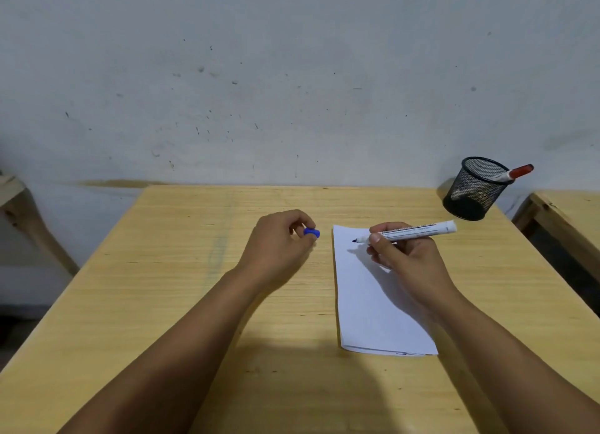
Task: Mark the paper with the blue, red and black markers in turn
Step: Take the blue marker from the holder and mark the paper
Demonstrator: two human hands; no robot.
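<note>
A white sheet of paper (pixel 367 307) lies on the wooden table (pixel 194 287), right of centre. My right hand (pixel 406 258) holds the uncapped blue marker (pixel 418 231) over the paper's top end, its dark tip pointing left just above the sheet. My left hand (pixel 276 245) rests on the table left of the paper, fingers closed on the blue cap (pixel 312 233). A red marker (pixel 516 172) leans out of the black mesh pen cup (pixel 474 190) at the table's far right corner. No black marker shows clearly.
A pale wall stands right behind the table's far edge. Another wooden table (pixel 571 219) sits to the right across a narrow gap. Part of a wooden frame (pixel 19 203) shows at the left.
</note>
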